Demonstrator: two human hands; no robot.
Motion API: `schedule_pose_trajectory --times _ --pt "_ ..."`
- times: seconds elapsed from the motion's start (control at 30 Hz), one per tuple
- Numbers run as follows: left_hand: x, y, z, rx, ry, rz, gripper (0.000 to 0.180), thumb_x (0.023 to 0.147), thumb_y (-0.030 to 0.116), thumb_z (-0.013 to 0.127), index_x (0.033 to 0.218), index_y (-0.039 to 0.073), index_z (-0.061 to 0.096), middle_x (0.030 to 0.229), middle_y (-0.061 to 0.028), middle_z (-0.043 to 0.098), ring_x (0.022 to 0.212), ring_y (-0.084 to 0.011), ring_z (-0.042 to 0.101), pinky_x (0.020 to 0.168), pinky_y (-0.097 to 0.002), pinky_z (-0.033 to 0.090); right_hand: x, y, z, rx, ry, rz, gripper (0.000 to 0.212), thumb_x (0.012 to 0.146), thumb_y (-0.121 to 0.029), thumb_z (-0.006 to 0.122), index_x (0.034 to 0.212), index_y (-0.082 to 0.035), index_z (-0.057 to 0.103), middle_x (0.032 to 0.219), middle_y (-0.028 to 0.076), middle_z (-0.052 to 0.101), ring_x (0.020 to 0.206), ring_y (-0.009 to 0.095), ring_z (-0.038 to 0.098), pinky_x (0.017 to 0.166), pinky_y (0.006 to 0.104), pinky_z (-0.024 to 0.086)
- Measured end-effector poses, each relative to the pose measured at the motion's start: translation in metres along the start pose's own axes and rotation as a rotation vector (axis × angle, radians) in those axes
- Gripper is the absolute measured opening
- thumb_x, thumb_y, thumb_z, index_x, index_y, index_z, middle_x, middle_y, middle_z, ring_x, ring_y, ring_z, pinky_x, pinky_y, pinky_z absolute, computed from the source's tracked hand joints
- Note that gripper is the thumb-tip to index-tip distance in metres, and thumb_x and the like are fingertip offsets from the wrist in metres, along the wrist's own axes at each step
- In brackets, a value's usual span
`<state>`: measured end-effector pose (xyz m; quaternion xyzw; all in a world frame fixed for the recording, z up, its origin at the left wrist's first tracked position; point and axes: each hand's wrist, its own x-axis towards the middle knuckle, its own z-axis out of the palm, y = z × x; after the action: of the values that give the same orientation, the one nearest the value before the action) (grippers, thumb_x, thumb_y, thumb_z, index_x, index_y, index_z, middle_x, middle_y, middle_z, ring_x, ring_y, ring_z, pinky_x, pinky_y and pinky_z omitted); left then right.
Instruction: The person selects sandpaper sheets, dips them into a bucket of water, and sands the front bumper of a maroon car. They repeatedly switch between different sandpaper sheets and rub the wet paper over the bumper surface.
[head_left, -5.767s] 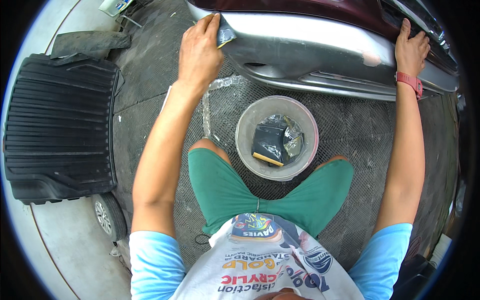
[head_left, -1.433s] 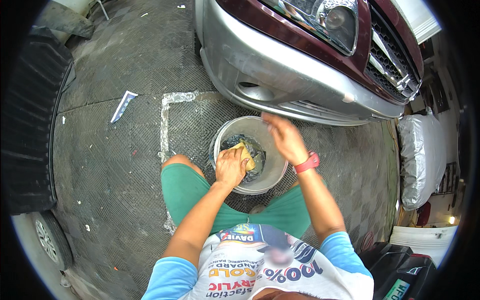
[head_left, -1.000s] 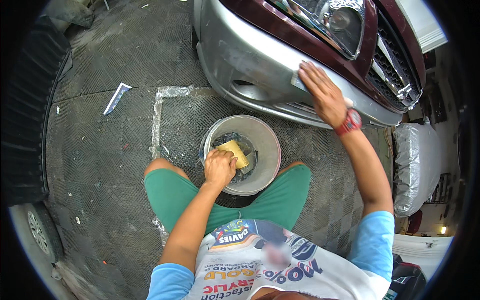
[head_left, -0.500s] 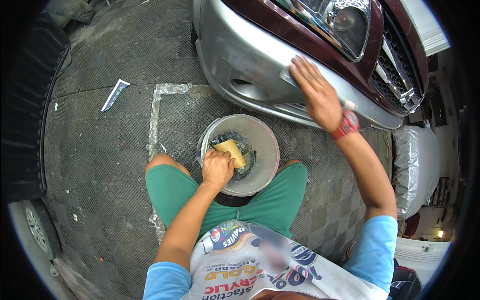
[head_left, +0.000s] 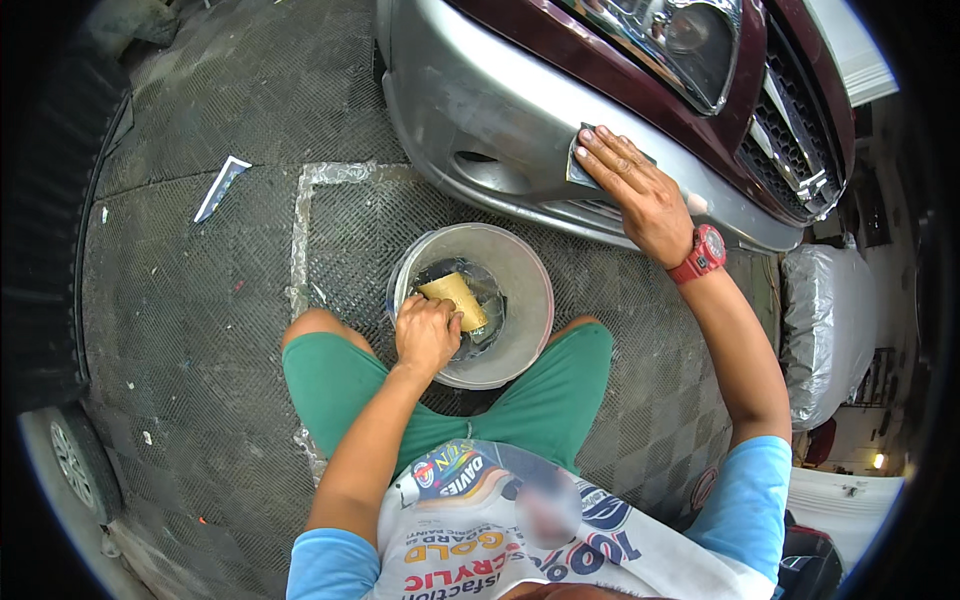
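My left hand point(head_left: 428, 333) reaches into a round grey bucket point(head_left: 535, 310) between my knees. Its fingers are closed on the near end of a yellow block that looks like a sponge point(head_left: 455, 298). My right hand point(head_left: 640, 190) lies with long, straight fingers along a silver-grey car bumper point(head_left: 470, 115). Under those fingers a dark sheet of sandpaper point(head_left: 577, 165) is pressed to the bumper, its edge showing past the fingertips. Most of the sheet is hidden by the hand. A red watch point(head_left: 705, 250) is on my right wrist.
Above the bumper are the car's headlight point(head_left: 690, 45) and dark grille point(head_left: 780, 130). A torn white-and-blue strip point(head_left: 222, 188) lies on the patterned floor mat point(head_left: 190, 300). At the left stands a car wheel point(head_left: 75, 455); at the right, a silver-covered bulky thing point(head_left: 825, 335).
My right hand has shifted slightly down and right along the bumper with the sandpaper, and more of the sheet shows. My left hand still grips the sponge in the bucket.
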<state>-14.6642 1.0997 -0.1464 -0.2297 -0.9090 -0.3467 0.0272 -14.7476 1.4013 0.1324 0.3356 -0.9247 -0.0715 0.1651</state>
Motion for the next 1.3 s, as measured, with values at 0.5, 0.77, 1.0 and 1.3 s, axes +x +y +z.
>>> schedule_pose_trajectory --times 0.5,0.77,1.0,1.3 --pt "-0.002 0.0 0.002 -0.043 -0.043 0.02 0.018 0.09 0.022 0.082 0.097 0.005 0.081 0.092 -0.016 0.079 0.092 -0.0365 0.076 0.108 -0.0475 0.052 0.077 -0.024 0.019 0.057 0.069 0.042 0.068 0.099 0.0 0.048 0.167 -0.004 0.046 0.169 0.022 0.051 0.16 0.035 0.045 0.136 0.0464 0.035" --pt "-0.003 -0.004 0.0 -0.023 0.005 0.009 0.016 0.09 0.021 0.08 0.094 0.005 0.08 0.091 -0.0155 0.078 0.091 -0.0339 0.074 0.105 -0.0448 0.051 0.035 -0.008 0.007 -0.023 -0.048 0.065 0.07 0.097 0.003 0.047 0.167 -0.002 0.045 0.171 0.021 0.049 0.162 0.033 0.043 0.136 0.0464 0.036" --pt "-0.008 -0.004 0.002 0.0 -0.045 0.034 0.016 0.09 0.021 0.08 0.094 0.005 0.08 0.091 -0.0156 0.078 0.09 -0.034 0.074 0.104 -0.0455 0.051 0.088 -0.023 0.027 -0.033 0.025 0.048 0.067 0.101 -0.001 0.046 0.168 -0.006 0.045 0.172 0.018 0.049 0.162 0.032 0.043 0.136 0.0464 0.035" --pt "-0.001 -0.004 0.003 0.037 -0.047 0.049 0.017 0.09 0.021 0.079 0.095 0.005 0.08 0.091 -0.0161 0.077 0.091 -0.0339 0.074 0.104 -0.0458 0.051 0.092 -0.031 0.034 -0.053 0.071 0.086 0.065 0.101 -0.002 0.048 0.166 -0.005 0.048 0.17 0.02 0.051 0.161 0.033 0.044 0.135 0.0464 0.036"
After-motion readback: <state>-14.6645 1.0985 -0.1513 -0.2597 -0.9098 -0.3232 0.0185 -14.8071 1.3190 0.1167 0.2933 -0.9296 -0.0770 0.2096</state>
